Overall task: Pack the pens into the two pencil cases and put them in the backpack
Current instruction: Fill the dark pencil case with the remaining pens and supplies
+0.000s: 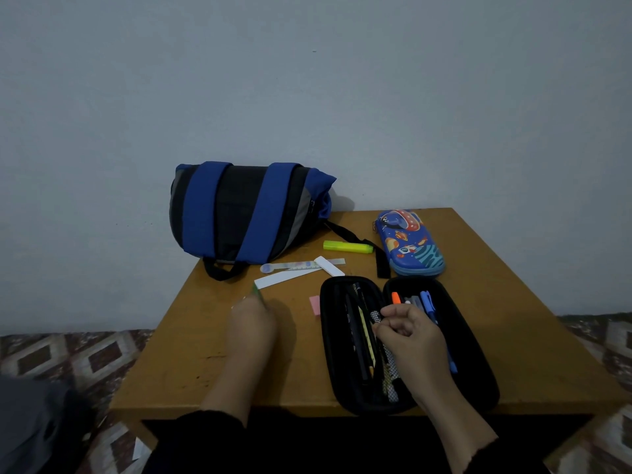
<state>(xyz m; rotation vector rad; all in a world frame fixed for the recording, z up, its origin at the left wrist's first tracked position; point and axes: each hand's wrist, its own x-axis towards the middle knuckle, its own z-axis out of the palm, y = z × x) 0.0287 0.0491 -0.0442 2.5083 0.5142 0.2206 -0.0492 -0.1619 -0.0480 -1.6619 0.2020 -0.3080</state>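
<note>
A black pencil case (475, 336) lies open at the table's front right, with several pens and pencils (359, 330) in both halves. My right hand (408, 340) is over its middle, fingers curled on the mesh divider (375, 315). My left hand (253, 323) is on the table to the left and pinches a thin green pen (257, 289). A closed blue space-print pencil case (408, 242) lies at the back right. A yellow highlighter (347, 247) lies beside it. The blue and black backpack (246, 213) sits at the back left.
A pastel ruler (297, 265), two white strips (287, 278) and a pink eraser (315, 305) lie on the brown table (191, 364) between the backpack and the open case. The backpack's black strap (381, 265) trails toward the blue case. Patterned floor surrounds the table.
</note>
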